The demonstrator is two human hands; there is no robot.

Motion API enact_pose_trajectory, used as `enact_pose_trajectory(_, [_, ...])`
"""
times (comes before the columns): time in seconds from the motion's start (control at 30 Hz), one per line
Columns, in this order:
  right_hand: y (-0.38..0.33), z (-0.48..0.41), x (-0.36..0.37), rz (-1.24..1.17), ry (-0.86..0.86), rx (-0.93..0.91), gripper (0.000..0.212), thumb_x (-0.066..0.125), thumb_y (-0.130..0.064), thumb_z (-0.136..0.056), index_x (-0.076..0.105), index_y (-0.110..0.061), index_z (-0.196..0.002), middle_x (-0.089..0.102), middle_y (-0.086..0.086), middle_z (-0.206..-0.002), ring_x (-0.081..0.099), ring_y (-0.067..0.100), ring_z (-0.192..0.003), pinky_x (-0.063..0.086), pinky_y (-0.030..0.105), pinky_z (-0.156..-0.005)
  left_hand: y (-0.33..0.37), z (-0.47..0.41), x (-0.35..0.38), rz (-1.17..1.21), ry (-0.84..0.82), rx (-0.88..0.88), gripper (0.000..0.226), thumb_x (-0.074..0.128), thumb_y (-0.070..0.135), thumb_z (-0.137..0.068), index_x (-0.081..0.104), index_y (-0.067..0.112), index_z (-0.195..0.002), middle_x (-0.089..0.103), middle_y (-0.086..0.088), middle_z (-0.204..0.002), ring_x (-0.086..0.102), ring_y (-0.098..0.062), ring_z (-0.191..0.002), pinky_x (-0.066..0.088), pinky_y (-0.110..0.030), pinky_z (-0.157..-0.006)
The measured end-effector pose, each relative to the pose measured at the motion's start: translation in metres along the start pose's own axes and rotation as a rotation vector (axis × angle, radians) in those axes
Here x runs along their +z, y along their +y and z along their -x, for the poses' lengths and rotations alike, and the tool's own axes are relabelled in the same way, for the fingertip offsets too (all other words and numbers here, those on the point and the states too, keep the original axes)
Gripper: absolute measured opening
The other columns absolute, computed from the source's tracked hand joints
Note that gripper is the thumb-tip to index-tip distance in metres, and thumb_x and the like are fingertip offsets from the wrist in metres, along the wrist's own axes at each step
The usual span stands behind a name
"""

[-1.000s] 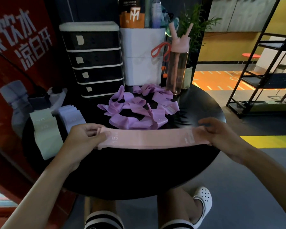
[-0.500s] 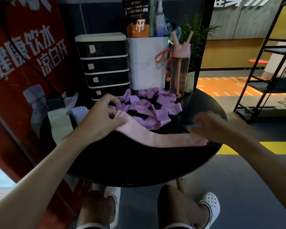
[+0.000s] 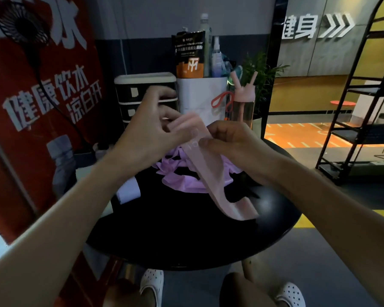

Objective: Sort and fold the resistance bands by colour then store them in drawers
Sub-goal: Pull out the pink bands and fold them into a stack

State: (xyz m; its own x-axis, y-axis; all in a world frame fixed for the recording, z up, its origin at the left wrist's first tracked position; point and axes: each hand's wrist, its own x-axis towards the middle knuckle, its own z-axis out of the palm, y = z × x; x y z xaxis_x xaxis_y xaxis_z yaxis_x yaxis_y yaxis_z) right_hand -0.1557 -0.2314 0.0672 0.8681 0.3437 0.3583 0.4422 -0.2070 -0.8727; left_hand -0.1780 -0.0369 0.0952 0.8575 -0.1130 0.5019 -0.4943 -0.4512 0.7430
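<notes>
Table: We see a round, glossy black tabletop [image 3: 186, 240] filling the lower middle, viewed from above.
Drawer unit: A small black plastic chest of drawers with a cream lid [image 3: 142, 84] stands at the table's far edge, partly hidden behind the left hand. The drawers we can see look closed.
Pink band: A long, pale pink fabric resistance band [image 3: 208, 169] is lifted off the table. It slants from the hands toward the near right, where its lower end rests on the tabletop.
Purple bands: A loose heap of lilac resistance bands [image 3: 180, 180] lies on the table behind the pink band.
Left hand: The left hand [image 3: 149, 138] is raised before the drawers. Its thumb and fingertips pinch the pink band's upper end, though blur softens the fingers.
Right hand: The right hand [image 3: 233, 142] is just beside the left. Its thumb and curled fingers pinch the band slightly lower, at a printed marking.
Folded stack: Folded pale bands [image 3: 129, 191] lie near the table's left edge.
</notes>
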Motion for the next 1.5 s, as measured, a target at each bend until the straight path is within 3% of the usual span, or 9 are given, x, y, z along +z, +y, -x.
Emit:
enact_pose_trajectory(0.1, [-0.008, -0.006, 0.003, -0.116, 0.081, -0.002, 0.017, 0.062, -0.006, -0.092, 0.066, 0.007, -0.103, 0.069, 0.022, -0.098, 0.062, 0.024, -0.085, 0.051, 0.039, -0.080, -0.014, 0.011, 0.021, 0.382, 0.149, -0.199, 0.074, 0.083, 0.015, -0.078, 0.040, 0.013, -0.138, 0.069, -0.008, -0.114, 0.072, -0.022, -0.097, 0.060, -0.035, -0.075])
enact_pose_trajectory(0.23, [-0.014, -0.014, 0.005, -0.174, 0.130, -0.032, 0.014, 0.061, -0.005, -0.093, 0.067, 0.003, -0.101, 0.068, 0.024, -0.106, 0.065, 0.024, -0.090, 0.056, 0.041, -0.086, -0.021, 0.023, 0.040, 0.615, 0.103, -0.297, 0.038, 0.073, 0.007, -0.086, 0.059, 0.000, -0.121, 0.075, -0.017, -0.101, 0.074, -0.032, -0.091, 0.059, -0.046, -0.083])
enact_pose_trajectory(0.5, [-0.028, -0.026, 0.008, -0.178, 0.089, -0.039, 0.015, 0.057, -0.010, -0.097, 0.069, -0.003, -0.092, 0.069, 0.014, -0.091, 0.065, 0.019, -0.084, 0.054, 0.035, -0.082, -0.018, 0.018, 0.033, 0.524, 0.202, -0.133, 0.011, 0.072, -0.001, -0.084, 0.068, -0.003, -0.094, 0.075, -0.013, -0.078, 0.071, -0.018, -0.064, 0.053, -0.022, -0.057])
enact_pose_trajectory(0.87, [-0.047, -0.055, 0.017, -0.208, 0.069, -0.039, 0.014, 0.055, -0.018, -0.097, 0.068, -0.017, -0.101, 0.068, -0.001, -0.093, 0.059, 0.018, -0.094, 0.045, 0.044, -0.098, -0.063, 0.041, 0.045, 0.109, 0.153, -0.160, 0.022, 0.075, 0.006, -0.084, 0.071, 0.015, -0.103, 0.074, 0.002, -0.094, 0.069, -0.016, -0.085, 0.058, -0.030, -0.075])
enact_pose_trajectory(0.97, [-0.050, -0.056, 0.017, -0.218, 0.086, -0.048, 0.011, 0.057, -0.017, -0.096, 0.067, -0.018, -0.098, 0.066, -0.003, -0.091, 0.056, 0.014, -0.088, 0.041, 0.036, -0.083, -0.072, 0.028, 0.034, 0.024, 0.203, -0.105, 0.015, 0.075, 0.005, -0.083, 0.071, 0.020, -0.087, 0.071, 0.002, -0.079, 0.065, -0.017, -0.075, 0.055, -0.036, -0.071])
enact_pose_trajectory(1.1, [-0.058, -0.046, 0.010, -0.239, 0.122, -0.068, 0.014, 0.058, -0.016, -0.095, 0.065, -0.023, -0.085, 0.064, -0.008, -0.081, 0.053, 0.007, -0.079, 0.034, 0.027, -0.071, -0.074, 0.011, 0.022, -0.064, 0.274, -0.005, 0.015, 0.073, -0.001, -0.080, 0.070, 0.014, -0.083, 0.066, 0.010, -0.072, 0.051, -0.002, -0.056, 0.042, -0.019, -0.058])
enact_pose_trajectory(1.23, [-0.040, -0.019, 0.003, -0.214, 0.135, -0.011, 0.029, 0.057, -0.014, -0.095, 0.074, -0.018, -0.073, 0.071, 0.005, -0.098, 0.059, 0.023, -0.096, 0.041, 0.041, -0.086, -0.081, 0.033, 0.036, -0.082, 0.148, -0.008, 0.014, 0.074, -0.002, -0.080, 0.068, 0.011, -0.081, 0.064, 0.010, -0.068, 0.050, -0.004, -0.054, 0.037, -0.016, -0.055])
enact_pose_trajectory(1.37, [-0.003, 0.013, 0.004, -0.227, 0.119, 0.091, 0.034, 0.066, -0.018, -0.087, 0.063, 0.011, -0.105, 0.064, 0.021, -0.096, 0.052, 0.028, -0.081, 0.040, 0.031, -0.070, -0.093, 0.087, 0.071, 0.039, -0.003, -0.105, 0.009, 0.074, 0.000, -0.079, 0.066, 0.005, -0.081, 0.062, 0.001, -0.071, 0.050, -0.001, -0.060, 0.039, -0.017, -0.059])
enact_pose_trajectory(1.5, [0.017, 0.035, 0.006, -0.245, 0.104, 0.179, 0.020, 0.058, -0.012, -0.094, 0.070, -0.003, -0.107, 0.071, 0.013, -0.111, 0.061, 0.034, -0.107, 0.049, 0.044, -0.091, -0.098, 0.118, 0.090, 0.056, -0.074, -0.130, 0.026, 0.076, 0.007, -0.083, 0.059, 0.023, -0.072, 0.060, 0.014, -0.071, 0.055, 0.002, -0.065, 0.040, -0.012, -0.060])
